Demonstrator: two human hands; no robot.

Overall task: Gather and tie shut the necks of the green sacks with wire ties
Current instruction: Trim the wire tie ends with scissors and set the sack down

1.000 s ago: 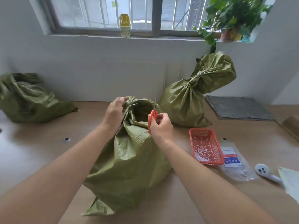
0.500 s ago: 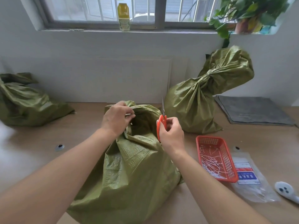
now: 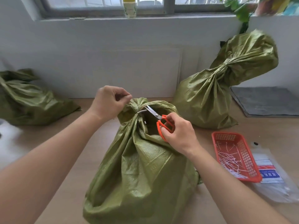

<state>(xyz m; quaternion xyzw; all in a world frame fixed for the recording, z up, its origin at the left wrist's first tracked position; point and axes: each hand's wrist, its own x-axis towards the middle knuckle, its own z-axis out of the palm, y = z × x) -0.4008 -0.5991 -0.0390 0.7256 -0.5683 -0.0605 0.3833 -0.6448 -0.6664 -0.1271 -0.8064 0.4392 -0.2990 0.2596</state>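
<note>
Left hand (image 3: 110, 103) pinches the gathered neck of the front sack (image 3: 142, 172), which stands at the near edge of the counter (image 3: 203, 133). Right hand (image 3: 179, 136) grips orange scissors (image 3: 159, 122), blades at the wire tie (image 3: 140, 112). Tied sack (image 3: 216, 97) back right, third sack (image 3: 29, 102) back left. Red basket (image 3: 226, 135) of ties (image 3: 229, 159) on the right. Packet (image 3: 273, 185) label unreadable.

Scissors (image 3: 159, 122) tipped down, blades now at wire tie (image 3: 140, 112); left hand (image 3: 108, 102) off sack (image 3: 140, 167) rim, pinching wire tie.

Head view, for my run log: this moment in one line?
sack neck cinched | left hand pinches sack top | right hand: scissors at tie
</note>
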